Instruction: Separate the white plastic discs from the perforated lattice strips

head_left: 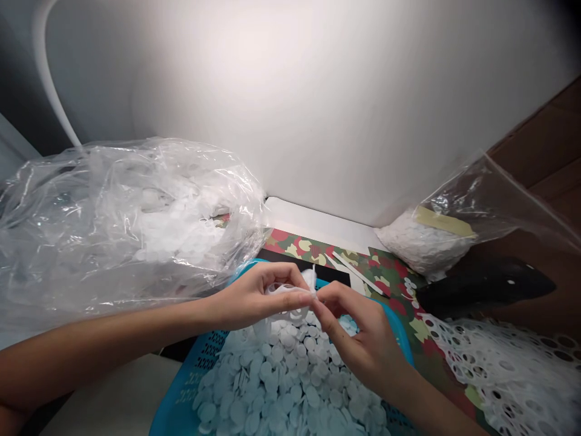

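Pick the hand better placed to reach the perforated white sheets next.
Right, probably: the right hand sits nearer the perforated white sheets; the left hand would likely have to cross the right forearm. Both pinch thin white material, so the right grip should release first.

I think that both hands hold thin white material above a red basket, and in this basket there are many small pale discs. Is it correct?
Not fully: the head view shows that the basket is blue, not red. The left hand and right hand do hold thin white material above it, and many small pale discs lie inside.
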Action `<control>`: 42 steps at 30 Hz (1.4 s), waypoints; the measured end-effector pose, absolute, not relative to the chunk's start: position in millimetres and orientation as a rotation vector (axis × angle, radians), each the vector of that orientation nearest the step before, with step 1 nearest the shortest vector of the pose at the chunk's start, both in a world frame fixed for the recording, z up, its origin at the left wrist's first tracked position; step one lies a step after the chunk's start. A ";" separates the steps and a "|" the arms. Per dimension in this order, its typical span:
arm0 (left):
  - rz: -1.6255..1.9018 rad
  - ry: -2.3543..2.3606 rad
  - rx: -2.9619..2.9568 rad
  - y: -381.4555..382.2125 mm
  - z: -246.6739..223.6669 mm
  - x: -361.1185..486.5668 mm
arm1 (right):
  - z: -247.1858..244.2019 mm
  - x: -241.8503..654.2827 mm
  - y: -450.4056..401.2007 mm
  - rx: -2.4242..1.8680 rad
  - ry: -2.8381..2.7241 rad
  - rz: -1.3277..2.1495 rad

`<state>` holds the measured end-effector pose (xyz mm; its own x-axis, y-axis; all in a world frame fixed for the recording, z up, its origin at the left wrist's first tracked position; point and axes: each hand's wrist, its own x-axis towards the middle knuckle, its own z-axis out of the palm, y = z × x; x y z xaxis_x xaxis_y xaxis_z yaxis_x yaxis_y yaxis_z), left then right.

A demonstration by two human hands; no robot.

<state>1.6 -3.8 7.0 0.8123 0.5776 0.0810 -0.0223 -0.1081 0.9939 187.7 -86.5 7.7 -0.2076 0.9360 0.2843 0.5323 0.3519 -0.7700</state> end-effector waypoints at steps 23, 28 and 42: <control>0.345 0.376 1.139 7.2 -3.8 2.1 | 16.3 189.8 -92.9 -0.920 -2.030 1.128; 0.361 0.385 1.189 3.5 1.2 3.0 | 11.3 186.8 -92.5 -1.029 -2.024 0.849; 0.387 0.490 1.416 -5.5 4.6 4.7 | 7.1 189.2 -89.8 -1.305 -1.966 0.619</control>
